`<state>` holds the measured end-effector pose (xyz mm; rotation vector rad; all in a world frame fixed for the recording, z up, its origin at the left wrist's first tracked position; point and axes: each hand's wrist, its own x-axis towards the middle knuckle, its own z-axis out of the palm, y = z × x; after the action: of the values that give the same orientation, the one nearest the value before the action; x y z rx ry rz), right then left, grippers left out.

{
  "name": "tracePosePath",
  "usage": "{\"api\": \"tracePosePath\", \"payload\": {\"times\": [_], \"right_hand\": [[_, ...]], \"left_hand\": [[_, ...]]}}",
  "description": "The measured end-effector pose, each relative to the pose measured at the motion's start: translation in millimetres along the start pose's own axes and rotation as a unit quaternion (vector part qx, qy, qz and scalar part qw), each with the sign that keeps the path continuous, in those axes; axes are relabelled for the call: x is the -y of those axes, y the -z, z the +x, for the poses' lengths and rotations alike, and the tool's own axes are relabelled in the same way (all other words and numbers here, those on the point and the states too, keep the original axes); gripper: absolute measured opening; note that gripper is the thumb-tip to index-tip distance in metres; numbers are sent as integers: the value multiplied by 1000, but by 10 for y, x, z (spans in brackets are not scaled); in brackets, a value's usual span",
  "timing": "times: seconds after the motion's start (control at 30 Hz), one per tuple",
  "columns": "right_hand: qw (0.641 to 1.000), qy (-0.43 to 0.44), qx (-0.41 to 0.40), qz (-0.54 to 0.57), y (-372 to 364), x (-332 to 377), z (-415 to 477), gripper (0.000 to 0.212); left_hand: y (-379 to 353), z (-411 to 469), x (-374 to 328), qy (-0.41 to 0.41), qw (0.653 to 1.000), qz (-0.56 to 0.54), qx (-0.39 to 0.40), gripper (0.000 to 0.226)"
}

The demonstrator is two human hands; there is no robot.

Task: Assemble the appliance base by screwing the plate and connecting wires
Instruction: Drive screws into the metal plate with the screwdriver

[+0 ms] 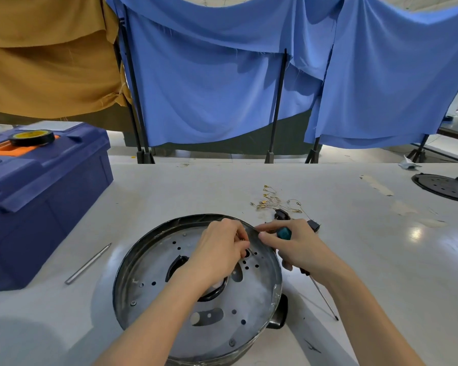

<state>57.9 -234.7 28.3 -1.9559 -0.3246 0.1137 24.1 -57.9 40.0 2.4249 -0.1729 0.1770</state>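
Head view: we look down at a white table [381, 260], and the round black appliance base [121, 276] sits on it right in front of us. A shiny metal plate [154, 262] full of little holes lies inside the base. Our left hand [220, 249] reaches over the plate, close to the far right side of the rim. Its fingertips are pinched together on a thin silvery piece [250, 251] just above a hole. It is too small for us to tell what it is. Our right hand [294, 247] is just beside the left one, at the rim of the base. Its fingers are curled round a screwdriver [284, 233] with a blue-green handle. The long thin shaft sticks out under the hand and points back toward us, over the table. The thumb and first finger of this hand reach toward the rim. A little heap of thin wires [273, 200] with gold ends lies on the table just behind our hands. Two small black parts [313, 225] sit near them. A thin metal stick [87, 264] lies on the table left of the base. A big blue toolbox [37, 202] stands at the far left, with a roll of black tape [31, 137] on its lid. A round black cover [444, 187] with holes lies far off to the right. Blue cloth [222, 88] and brown cloth [45, 56] hang behind the table.
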Motion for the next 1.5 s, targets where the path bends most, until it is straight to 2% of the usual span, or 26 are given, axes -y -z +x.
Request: {"api": "tracePosePath", "payload": {"times": [0.3,0.53,0.7,0.97,1.13,1.23,1.37,1.43,1.5], "right_hand": [[1000,1,-1,9,-31,-36,39,17],[1000,-4,4,9,-25,-44,43,14],[1000,-5,1,4,-26,-47,49,14],[1000,-8,1,1,-32,-49,37,17],[1000,-2,7,-4,-25,-15,16,22],[1000,-10,21,21,-18,16,-1,22],[996,-35,44,72,9,26,-13,24],[991,-48,63,105,29,19,-15,21],[986,-60,80,135,45,1,-18,21]], "left_hand": [[-7,47,-61,-14,998,48,22,8],[-21,35,-98,-27,995,92,29,12],[-46,62,-140,-67,967,244,30,14],[-79,65,-185,-97,943,315,40,19],[-83,126,-216,-146,911,380,61,26],[-50,167,-197,-176,898,396,68,22],[-70,149,-162,-235,883,402,67,31],[-79,144,-137,-238,887,391,63,32],[-68,151,-140,-215,910,349,65,23]]}}
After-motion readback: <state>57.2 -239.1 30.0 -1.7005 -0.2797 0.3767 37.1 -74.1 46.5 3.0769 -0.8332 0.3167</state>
